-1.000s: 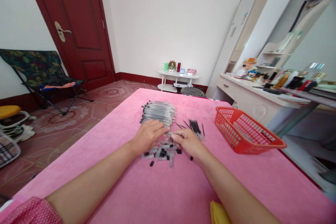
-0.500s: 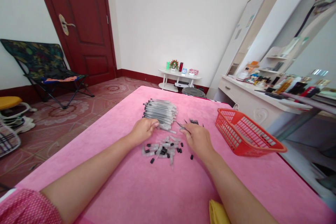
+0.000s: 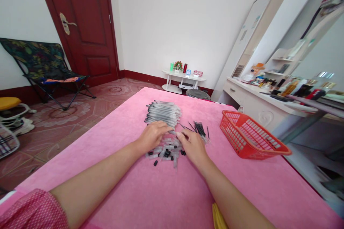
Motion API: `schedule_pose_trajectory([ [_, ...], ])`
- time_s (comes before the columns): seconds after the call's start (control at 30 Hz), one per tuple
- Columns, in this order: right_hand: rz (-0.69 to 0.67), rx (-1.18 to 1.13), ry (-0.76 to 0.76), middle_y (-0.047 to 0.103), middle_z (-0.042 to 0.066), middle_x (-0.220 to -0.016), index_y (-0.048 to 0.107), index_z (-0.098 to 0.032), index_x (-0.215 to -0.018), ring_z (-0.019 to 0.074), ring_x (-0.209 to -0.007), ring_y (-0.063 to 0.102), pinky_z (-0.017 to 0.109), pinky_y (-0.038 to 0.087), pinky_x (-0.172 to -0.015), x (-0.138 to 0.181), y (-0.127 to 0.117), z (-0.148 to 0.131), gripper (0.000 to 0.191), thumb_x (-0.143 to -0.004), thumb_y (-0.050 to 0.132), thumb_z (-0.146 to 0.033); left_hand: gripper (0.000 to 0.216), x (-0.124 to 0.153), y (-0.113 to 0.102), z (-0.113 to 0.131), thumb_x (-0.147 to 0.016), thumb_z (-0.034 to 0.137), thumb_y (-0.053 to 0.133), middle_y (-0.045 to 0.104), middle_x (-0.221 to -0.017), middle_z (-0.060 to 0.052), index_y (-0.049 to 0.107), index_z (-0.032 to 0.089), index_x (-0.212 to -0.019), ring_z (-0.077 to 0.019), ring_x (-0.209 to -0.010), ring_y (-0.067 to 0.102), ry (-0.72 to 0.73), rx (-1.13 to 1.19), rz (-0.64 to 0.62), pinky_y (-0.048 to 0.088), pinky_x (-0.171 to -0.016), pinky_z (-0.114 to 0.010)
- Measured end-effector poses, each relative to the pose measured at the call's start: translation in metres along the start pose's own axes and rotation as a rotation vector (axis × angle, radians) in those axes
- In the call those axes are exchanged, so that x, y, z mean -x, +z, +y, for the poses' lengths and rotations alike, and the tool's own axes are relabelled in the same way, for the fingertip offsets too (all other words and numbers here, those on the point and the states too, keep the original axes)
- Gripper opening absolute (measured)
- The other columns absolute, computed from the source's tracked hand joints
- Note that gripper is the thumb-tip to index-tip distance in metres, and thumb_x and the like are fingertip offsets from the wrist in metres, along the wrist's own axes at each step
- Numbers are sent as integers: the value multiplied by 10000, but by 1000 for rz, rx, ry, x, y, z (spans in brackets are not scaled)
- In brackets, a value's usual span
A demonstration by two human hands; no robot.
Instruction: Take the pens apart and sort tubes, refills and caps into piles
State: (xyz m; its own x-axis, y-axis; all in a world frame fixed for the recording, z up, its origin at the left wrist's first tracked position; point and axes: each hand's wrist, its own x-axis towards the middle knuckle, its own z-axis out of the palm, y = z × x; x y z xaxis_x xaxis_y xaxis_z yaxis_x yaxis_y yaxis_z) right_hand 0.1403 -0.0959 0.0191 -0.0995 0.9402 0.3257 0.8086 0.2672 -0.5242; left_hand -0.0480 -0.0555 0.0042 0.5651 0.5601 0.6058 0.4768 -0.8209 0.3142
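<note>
Left hand (image 3: 155,136) and right hand (image 3: 192,146) have closed together vs half a second ago, now nearly meeting. Near to far: yellow cloth (image 3: 219,217) by right forearm; heap of clear and black pieces (image 3: 167,152) on pink-covered tabletop (image 3: 150,193), just below the hands. Both grips clenched on a slim pen part (image 3: 171,132) above that heap. Black refills (image 3: 199,129) just beyond right hand, red basket (image 3: 252,150) right, pen stack (image 3: 163,112) beyond left.
</note>
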Motion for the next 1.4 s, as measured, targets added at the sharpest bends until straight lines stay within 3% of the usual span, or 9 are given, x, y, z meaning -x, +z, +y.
schedule_pose_trajectory([
  [0.2,20,-497,-3,665,53,-870,624,-152,-894,172,-774,595,260,442,-686,-6,1,-1,247,-812,496,-347,182,-16,-10,8,-777,250,594,612,-958,-79,698,168,-903,-191,-939,544,-362,561,541,431,-840,-320],
  [0.33,-31,-664,61,656,49,-835,615,-159,-906,158,-659,588,241,451,-539,-6,1,-6,280,-792,505,-389,317,-20,-6,9,-688,289,699,651,-880,-37,646,168,-976,-136,-780,607,-636,1178,573,499,-700,-257],
  [0.43,-113,-744,127,625,33,-689,601,-157,-777,136,-525,547,221,394,-424,-5,3,-5,351,-802,467,-481,326,-16,3,8,-648,241,737,664,-874,-19,617,158,-940,-105,-736,631,-728,1366,545,526,-674,-224],
  [0.57,-122,-737,200,550,2,-512,576,-156,-644,107,-388,453,218,328,-372,-6,5,0,419,-797,457,-527,285,-11,11,7,-658,232,735,683,-883,-38,581,141,-880,-132,-773,658,-740,1398,513,545,-681,-230],
  [0.7,-104,-641,183,502,-18,-441,592,-150,-615,105,-370,417,223,311,-386,-7,7,7,373,-796,476,-455,286,-9,14,9,-674,270,725,692,-883,-66,555,133,-858,-159,-785,669,-713,1348,483,551,-666,-241],
  [0.9,37,-380,102,639,17,-654,634,-151,-729,143,-567,543,230,384,-519,-7,10,13,209,-652,658,-343,310,-7,17,3,-668,291,727,695,-868,-69,528,138,-849,-162,-780,675,-699,1312,497,547,-665,-234],
  [1.1,1,-325,89,618,18,-580,629,-164,-661,147,-533,539,235,365,-505,-4,7,12,371,-830,433,-430,324,-5,18,0,-665,285,730,696,-861,-69,516,142,-863,-164,-779,675,-700,1302,509,544,-672,-243],
  [1.27,57,-286,83,656,19,-708,649,-164,-773,155,-618,559,233,380,-546,-6,8,16,248,-728,591,-401,322,-5,18,1,-671,288,726,697,-857,-73,520,138,-868,-168,-778,675,-692,1299,502,544,-678,-250],
  [1.4,28,-263,67,616,9,-622,634,-157,-685,147,-589,540,231,361,-532,-6,9,17,334,-800,493,-438,331,-5,17,1,-660,294,734,699,-850,-76,523,138,-862,-177,-778,675,-697,1296,501,543,-673,-256],
])
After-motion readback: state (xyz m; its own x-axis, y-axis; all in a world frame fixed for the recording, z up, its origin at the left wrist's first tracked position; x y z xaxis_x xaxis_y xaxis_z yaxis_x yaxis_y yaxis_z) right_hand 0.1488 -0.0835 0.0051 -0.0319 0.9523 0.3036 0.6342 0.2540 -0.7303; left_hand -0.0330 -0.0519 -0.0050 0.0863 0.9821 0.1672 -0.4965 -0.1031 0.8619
